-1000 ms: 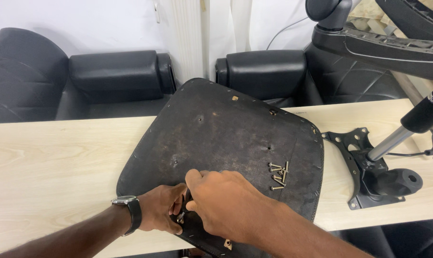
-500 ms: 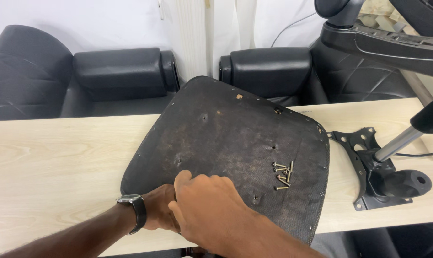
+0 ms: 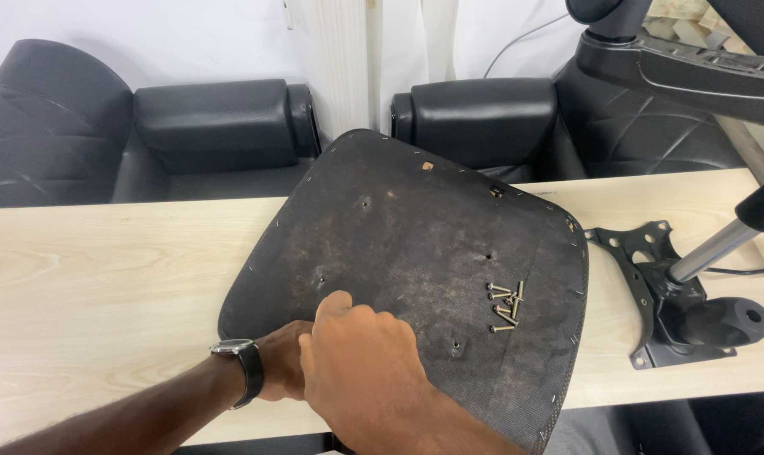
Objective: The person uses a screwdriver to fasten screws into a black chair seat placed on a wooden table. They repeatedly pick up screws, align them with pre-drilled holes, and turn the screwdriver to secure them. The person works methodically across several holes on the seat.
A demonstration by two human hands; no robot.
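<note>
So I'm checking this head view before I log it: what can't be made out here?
- Left hand: mostly covered by the right hand; whether it holds anything is hidden.
- Near edge of the dark fabric-covered seat base: hidden under both hands and cut off by the bottom edge.
- Small brass-coloured screws: too small to count.
- Black metal chair mechanism plate: its gas-lift column is cut off by the right edge.
</note>
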